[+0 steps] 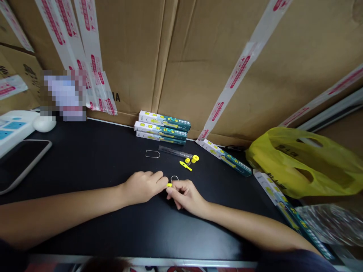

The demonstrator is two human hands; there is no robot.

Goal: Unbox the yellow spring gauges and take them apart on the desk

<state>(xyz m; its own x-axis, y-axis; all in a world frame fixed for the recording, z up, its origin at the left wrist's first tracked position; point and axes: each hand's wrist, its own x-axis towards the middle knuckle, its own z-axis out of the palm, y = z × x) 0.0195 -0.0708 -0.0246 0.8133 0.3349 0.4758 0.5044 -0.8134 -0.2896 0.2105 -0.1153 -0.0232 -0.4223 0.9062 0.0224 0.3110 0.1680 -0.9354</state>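
Note:
My left hand (146, 186) is closed, its fingertips pinching one end of a small yellow plastic piece (169, 185). From the other side my right hand (187, 194) grips by the same piece, thumb and fingers bent around a curved metal hook (175, 177) that sticks up between the hands. How the hook and the yellow piece join is hidden by my fingers. Beyond my hands lie a clear plastic tube (174, 152), a yellow cap (195, 158), a smaller yellow part (187, 161), a flat yellow strip (185, 166) and a bent wire loop (153, 154).
Several narrow printed boxes (161, 130) are stacked against the cardboard wall (130, 45). More boxes (224, 156) lie to the right, near a yellow plastic bag (297, 162) and clear plastic wrap (331, 224). On the left are a phone (24, 160) and a white power strip (17, 130).

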